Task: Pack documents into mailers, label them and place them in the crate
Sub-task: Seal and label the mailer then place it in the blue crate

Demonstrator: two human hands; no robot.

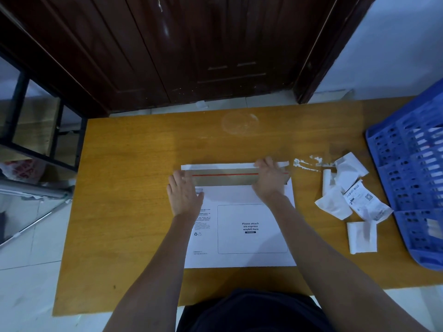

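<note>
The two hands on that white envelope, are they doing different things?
Yes. The left hand lies flat with straight fingers, pressing the left end of the mailer near its open flap. The right hand has curled fingers in a pinching grip on the white strip at the flap's far right edge. The left hand sits slightly nearer the person than the right. Both work on the same flap, on the wooden table.
</note>
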